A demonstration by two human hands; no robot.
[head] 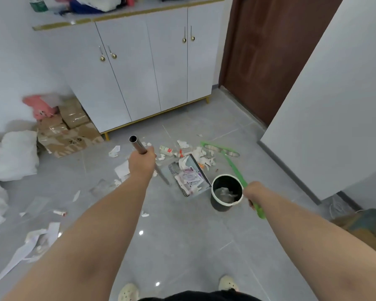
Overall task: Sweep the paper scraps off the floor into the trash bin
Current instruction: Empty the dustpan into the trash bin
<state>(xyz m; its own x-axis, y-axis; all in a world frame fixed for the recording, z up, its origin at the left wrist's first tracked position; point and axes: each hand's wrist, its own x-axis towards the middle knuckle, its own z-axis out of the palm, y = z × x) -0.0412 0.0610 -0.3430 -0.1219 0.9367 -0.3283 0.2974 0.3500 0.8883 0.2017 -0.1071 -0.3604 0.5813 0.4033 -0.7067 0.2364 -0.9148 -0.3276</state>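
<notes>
Two hands grip: left hand [142, 162] the dustpan handle [139, 146], right hand [253, 192] the broom [230, 164]. Best keep the dustpan [169, 172] flat while short strokes pull paper scraps [201, 154] in.

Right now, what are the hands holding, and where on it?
The left hand grips the dustpan handle near its top end; the right hand grips the green broom handle near its upper end.

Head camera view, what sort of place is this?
Likely a home entryway or hallway: a white four-door cabinet with gold knobs stands beside a brown wooden door, on glossy grey floor tiles, with taped cardboard boxes stacked at the cabinet's other side.
</notes>
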